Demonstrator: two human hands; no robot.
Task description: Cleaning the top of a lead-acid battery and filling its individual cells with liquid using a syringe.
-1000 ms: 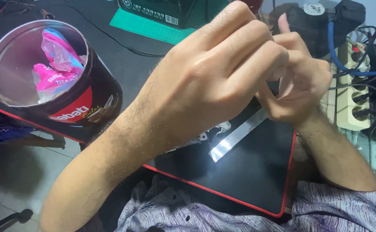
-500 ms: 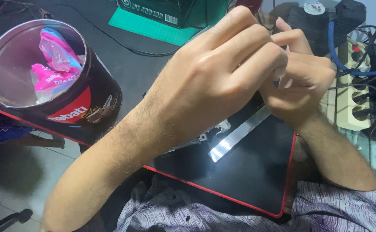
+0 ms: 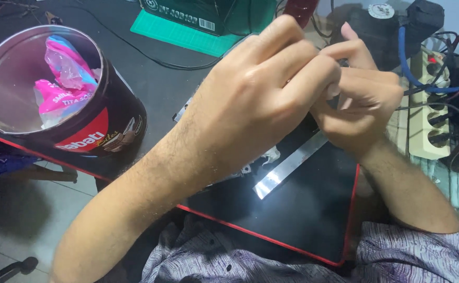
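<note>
Both hands meet above the middle of the desk (image 3: pixel 150 89), fingertips pressed together around something too small and too hidden to make out. The left hand (image 3: pixel 255 99) is curled over, its fingers bunched tight against those of the right hand (image 3: pixel 360 105), which pinches back with its thumb raised; whether either one grips a thing cannot be told. Just under them, a shiny metal strip (image 3: pixel 290 164) lies slanted on the black mat (image 3: pixel 303 215), whose red border runs along the desk's near edge. A bit of crumpled white material (image 3: pixel 269 155) sits beside the strip, partly behind the left wrist. At the desk's left edge stands an open round tin (image 3: pixel 90 123), dark with a red label, holding pink and blue wrappers (image 3: pixel 61 86). Toward the far edge lies a green cutting mat (image 3: pixel 182 36) with a dark box (image 3: pixel 187 13) on it. At the right edge sits a pale power strip (image 3: pixel 431 110) with a blue cable (image 3: pixel 423 84) looping over it.
</note>
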